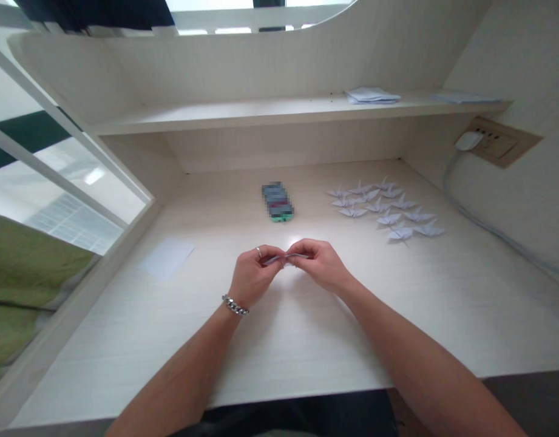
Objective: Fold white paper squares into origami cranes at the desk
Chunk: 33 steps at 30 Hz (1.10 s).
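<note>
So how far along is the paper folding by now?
A cluster of finished paper cranes lies on the desk to the right. The left hand and right hand pinch a partly folded piece of paper between them. One flat sheet lies unfolded at left, and more paper sits on the shelf.

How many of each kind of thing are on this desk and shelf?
Folded paper cranes: about 13
Flat paper sheet: 1
Half-folded paper piece: 1
Paper piles on shelf: 2
Blurred small box: 1
Total: about 18
</note>
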Tool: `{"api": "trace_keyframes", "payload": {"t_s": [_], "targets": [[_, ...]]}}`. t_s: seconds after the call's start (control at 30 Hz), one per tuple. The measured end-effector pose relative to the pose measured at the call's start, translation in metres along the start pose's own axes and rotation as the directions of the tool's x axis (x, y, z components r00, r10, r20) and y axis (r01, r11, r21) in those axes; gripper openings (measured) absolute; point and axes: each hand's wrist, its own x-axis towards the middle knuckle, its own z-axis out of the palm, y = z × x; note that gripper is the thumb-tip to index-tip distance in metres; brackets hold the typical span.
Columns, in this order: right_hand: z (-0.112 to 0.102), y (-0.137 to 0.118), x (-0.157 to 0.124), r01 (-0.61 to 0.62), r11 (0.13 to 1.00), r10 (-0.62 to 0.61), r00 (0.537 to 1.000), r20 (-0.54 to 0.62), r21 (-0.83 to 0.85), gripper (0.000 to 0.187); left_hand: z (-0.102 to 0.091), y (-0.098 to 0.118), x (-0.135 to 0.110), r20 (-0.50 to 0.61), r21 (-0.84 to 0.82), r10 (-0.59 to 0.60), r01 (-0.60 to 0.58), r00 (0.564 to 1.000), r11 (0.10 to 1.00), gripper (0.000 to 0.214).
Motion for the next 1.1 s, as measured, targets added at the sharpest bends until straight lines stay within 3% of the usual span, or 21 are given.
{"api": "trace_keyframes", "payload": {"t_s": [0.17, 0.37, 0.5, 0.6, 0.7, 0.9, 1.1], "targets": [[0.0, 0.001, 0.001, -0.056, 0.998, 0.056, 0.998, 0.025, 0.01, 0.008, -0.002, -0.001, 0.001, 0.045, -0.07, -0.048, 0.051, 0.998, 0.996, 0.017], [0.001, -0.002, 0.0, -0.194, 0.937, 0.189, 0.981, 0.046, 0.289, 0.009, -0.004, 0.006, 0.002, 0.082, -0.188, -0.129, 0.142, 0.988, 0.972, 0.01], [0.0, -0.007, -0.001, -0.256, 0.894, 0.237, 0.967, 0.097, 0.367, 0.014, -0.005, 0.01, 0.002, 0.078, -0.194, -0.137, 0.149, 0.988, 0.97, 0.008], [-0.001, -0.005, 0.0, -0.273, 0.891, 0.238, 0.961, 0.138, 0.362, 0.019, -0.005, 0.009, 0.001, 0.071, -0.13, -0.114, 0.123, 0.991, 0.984, 0.006], [-0.002, -0.001, 0.0, -0.228, 0.918, 0.206, 0.973, 0.102, 0.324, 0.022, -0.005, 0.008, 0.001, 0.076, -0.095, -0.102, 0.109, 0.992, 0.99, 0.007], [0.0, 0.002, 0.001, -0.148, 0.958, 0.136, 0.988, 0.067, 0.247, 0.02, -0.004, 0.01, 0.002, 0.081, -0.226, -0.155, 0.17, 0.985, 0.959, 0.016], [0.001, -0.002, 0.0, -0.111, 0.982, 0.108, 0.994, 0.027, 0.155, 0.018, -0.003, 0.006, 0.003, 0.068, -0.229, -0.16, 0.172, 0.985, 0.958, 0.018]]}}
